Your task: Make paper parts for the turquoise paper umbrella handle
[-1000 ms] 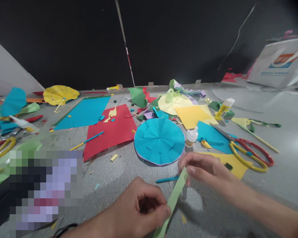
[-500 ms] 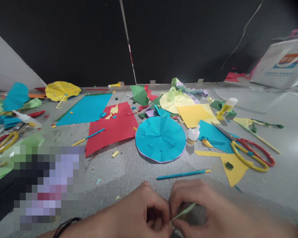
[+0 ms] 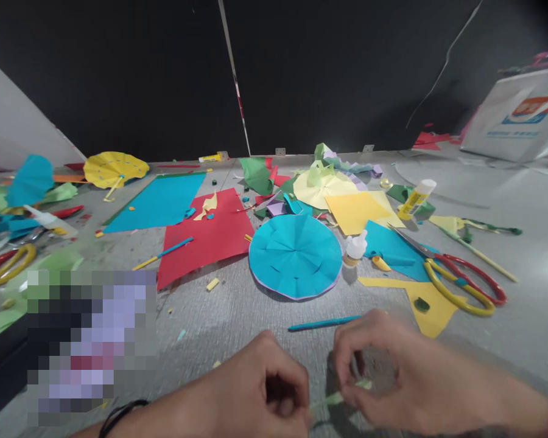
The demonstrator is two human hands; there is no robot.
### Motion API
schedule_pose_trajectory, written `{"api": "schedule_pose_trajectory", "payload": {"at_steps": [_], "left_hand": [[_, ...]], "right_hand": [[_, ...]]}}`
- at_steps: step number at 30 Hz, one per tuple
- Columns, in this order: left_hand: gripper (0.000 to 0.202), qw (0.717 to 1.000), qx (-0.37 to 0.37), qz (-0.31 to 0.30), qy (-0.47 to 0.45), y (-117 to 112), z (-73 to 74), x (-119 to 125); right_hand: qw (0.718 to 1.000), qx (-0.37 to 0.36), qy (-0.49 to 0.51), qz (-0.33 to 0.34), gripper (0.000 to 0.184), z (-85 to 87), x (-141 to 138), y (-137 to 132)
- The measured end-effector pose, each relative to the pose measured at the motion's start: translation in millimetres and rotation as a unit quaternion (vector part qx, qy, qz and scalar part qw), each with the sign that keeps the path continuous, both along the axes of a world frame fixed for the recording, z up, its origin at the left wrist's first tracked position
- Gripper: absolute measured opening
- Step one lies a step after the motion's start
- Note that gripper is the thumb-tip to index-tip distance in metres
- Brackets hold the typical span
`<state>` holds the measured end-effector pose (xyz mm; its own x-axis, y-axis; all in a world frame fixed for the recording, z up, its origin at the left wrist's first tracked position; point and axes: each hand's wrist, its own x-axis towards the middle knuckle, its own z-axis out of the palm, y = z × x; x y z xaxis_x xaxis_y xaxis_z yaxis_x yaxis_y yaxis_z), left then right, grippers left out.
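A thin pale green paper strip (image 3: 329,400) stretches between my two hands, low in the view and slightly blurred. My left hand (image 3: 267,386) is closed in a pinch at the strip's left end, its curled fingertips partly hidden. On the other side my right hand (image 3: 383,365) pinches the strip between thumb and fingers, and a bit of green shows inside the curl. A rolled blue paper stick (image 3: 322,323) lies just beyond, its right end covered by my right hand. Behind it rests a pleated blue paper disc (image 3: 295,255).
Beside the disc stands a small glue bottle (image 3: 355,249). Scissors (image 3: 461,283) lie to the right on paper scraps, near a glue stick (image 3: 417,199). A red sheet (image 3: 201,243) and a blue sheet (image 3: 158,201) lie left. A dark wall (image 3: 155,79) closes off the back.
My right hand has moved right and slightly up, away from my left hand, and more of the green strip shows between them. My left hand stays almost in place.
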<state>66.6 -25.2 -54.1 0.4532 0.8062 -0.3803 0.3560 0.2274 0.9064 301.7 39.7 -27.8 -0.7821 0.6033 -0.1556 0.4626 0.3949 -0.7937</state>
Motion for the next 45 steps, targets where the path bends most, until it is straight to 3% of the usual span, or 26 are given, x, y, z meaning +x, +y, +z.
{"api": "schedule_pose_trajectory", "payload": {"at_steps": [5,9,10,12,13,18,22,31,45], "left_hand": [[0.016,0.996,-0.057,-0.019,-0.063,8,3.7,-11],[0.028,0.993,-0.051,0.006,-0.109,11,8.4,-18],[0.029,0.993,-0.051,0.005,-0.111,12,8.6,-19],[0.030,0.993,-0.053,-0.002,-0.110,12,7.6,-19],[0.031,0.993,-0.052,-0.007,-0.109,12,6.8,-18],[0.031,0.994,-0.041,0.005,-0.105,13,3.1,-12],[0.039,0.991,-0.062,0.022,-0.116,14,1.3,-10],[0.046,0.984,-0.117,0.007,-0.133,15,4.7,-10],[0.047,0.988,-0.108,-0.035,-0.100,14,2.4,-14]], "right_hand": [[1.000,0.005,-0.022,-0.009,0.014,12.8,33,34],[0.995,-0.004,0.092,-0.023,0.006,18.3,42,55],[0.991,-0.011,0.132,-0.016,0.003,18.1,38,54],[0.986,-0.025,0.165,0.005,0.023,14.6,25,44],[0.988,-0.033,0.152,0.005,0.029,11.4,18,36],[0.992,-0.095,0.058,-0.051,0.024,-6.2,-7,9],[0.982,-0.143,0.088,-0.083,0.032,-7.0,-5,17],[0.968,-0.196,0.143,-0.059,0.044,-5.4,5,31],[0.965,-0.178,0.184,-0.053,0.037,7.5,21,48]]}}
